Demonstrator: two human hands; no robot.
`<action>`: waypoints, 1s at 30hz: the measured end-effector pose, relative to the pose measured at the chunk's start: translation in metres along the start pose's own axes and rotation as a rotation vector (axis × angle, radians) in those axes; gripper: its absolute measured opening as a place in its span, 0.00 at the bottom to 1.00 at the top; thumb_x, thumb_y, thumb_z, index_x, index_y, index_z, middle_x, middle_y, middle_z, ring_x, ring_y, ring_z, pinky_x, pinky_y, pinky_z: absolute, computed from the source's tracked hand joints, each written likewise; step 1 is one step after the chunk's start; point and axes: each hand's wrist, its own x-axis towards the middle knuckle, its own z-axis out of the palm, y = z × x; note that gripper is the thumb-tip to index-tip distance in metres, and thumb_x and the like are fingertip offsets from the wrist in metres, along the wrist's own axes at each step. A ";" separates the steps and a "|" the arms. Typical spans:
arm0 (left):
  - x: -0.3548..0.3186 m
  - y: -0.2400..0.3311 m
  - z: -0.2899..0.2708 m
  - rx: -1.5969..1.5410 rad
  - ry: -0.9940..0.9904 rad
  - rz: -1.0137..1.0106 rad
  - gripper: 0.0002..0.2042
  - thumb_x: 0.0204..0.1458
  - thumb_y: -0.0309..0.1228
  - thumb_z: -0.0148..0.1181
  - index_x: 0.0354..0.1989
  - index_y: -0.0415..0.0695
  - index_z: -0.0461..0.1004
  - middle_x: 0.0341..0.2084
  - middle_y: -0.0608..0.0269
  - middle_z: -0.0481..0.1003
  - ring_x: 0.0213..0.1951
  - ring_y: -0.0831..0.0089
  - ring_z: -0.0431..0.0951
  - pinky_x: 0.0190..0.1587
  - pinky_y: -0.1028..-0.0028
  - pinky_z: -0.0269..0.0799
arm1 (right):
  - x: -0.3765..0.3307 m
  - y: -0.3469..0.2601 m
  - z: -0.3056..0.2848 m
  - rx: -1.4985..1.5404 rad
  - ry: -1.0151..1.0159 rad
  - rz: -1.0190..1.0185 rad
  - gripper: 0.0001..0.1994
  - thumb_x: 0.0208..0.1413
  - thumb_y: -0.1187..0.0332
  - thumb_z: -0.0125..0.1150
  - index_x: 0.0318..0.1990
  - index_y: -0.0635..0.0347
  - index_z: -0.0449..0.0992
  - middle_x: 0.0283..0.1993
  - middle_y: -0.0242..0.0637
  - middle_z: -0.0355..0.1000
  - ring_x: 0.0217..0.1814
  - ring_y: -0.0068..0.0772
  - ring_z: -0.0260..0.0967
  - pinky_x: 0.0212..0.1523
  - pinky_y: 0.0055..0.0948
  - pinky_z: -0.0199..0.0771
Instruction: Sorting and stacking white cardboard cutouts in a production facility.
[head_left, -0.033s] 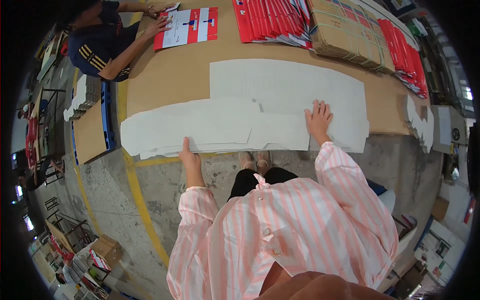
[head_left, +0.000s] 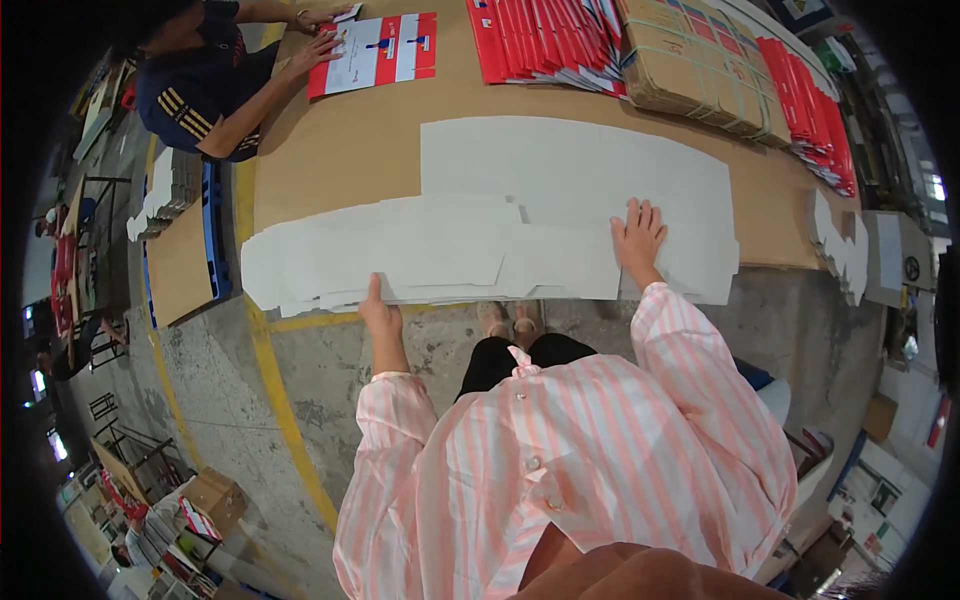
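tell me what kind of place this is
Probably a packaging or box-making workshop. A long brown work table carries flat white die-cut card sheets under the person's left hand and right hand, with stacks of red printed cartons and bundled brown cardboard behind them.

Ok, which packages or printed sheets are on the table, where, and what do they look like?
White flat sheets: near edge, under both hands.
Red-and-white printed sheet: far left, under a co-worker's hands.
Red flat packs: far middle, fanned.
Brown strapped cardboard bundle: far right.
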 end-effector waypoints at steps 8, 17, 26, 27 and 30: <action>0.039 -0.028 -0.066 0.380 -0.130 0.197 0.28 0.45 0.37 0.61 0.51 0.31 0.60 0.44 0.53 0.69 0.45 0.59 0.70 0.50 0.62 0.63 | 0.008 -0.004 0.002 -0.098 0.052 -0.103 0.28 0.52 0.50 0.47 0.58 0.52 0.57 0.63 0.42 0.50 0.66 0.46 0.41 0.56 0.52 0.45; -0.009 0.013 0.010 -0.373 0.024 -0.174 0.20 0.51 0.33 0.56 0.49 0.35 0.64 0.44 0.58 0.70 0.45 0.64 0.71 0.48 0.65 0.67 | 0.002 0.004 0.008 -0.076 -0.042 -0.022 0.30 0.55 0.47 0.40 0.63 0.48 0.48 0.67 0.43 0.42 0.69 0.48 0.31 0.61 0.56 0.31; -0.015 0.021 0.017 -0.359 0.087 -0.157 0.19 0.53 0.36 0.53 0.49 0.36 0.65 0.45 0.57 0.70 0.46 0.63 0.70 0.49 0.64 0.66 | 0.005 0.003 0.009 -0.049 -0.035 -0.025 0.30 0.55 0.46 0.40 0.62 0.48 0.50 0.66 0.43 0.42 0.69 0.49 0.32 0.60 0.57 0.31; -0.015 0.022 0.016 -0.390 0.028 -0.199 0.20 0.53 0.37 0.52 0.51 0.37 0.64 0.48 0.58 0.68 0.49 0.63 0.69 0.51 0.64 0.64 | 0.004 0.003 0.009 -0.049 -0.037 -0.025 0.30 0.55 0.46 0.40 0.62 0.48 0.50 0.66 0.43 0.42 0.69 0.49 0.32 0.60 0.57 0.31; -0.012 0.021 0.012 -0.407 -0.034 -0.224 0.21 0.54 0.38 0.51 0.52 0.38 0.63 0.50 0.58 0.67 0.51 0.63 0.67 0.54 0.64 0.62 | 0.003 0.001 0.010 -0.056 -0.033 -0.006 0.30 0.55 0.47 0.41 0.62 0.48 0.50 0.66 0.43 0.43 0.68 0.49 0.33 0.60 0.57 0.32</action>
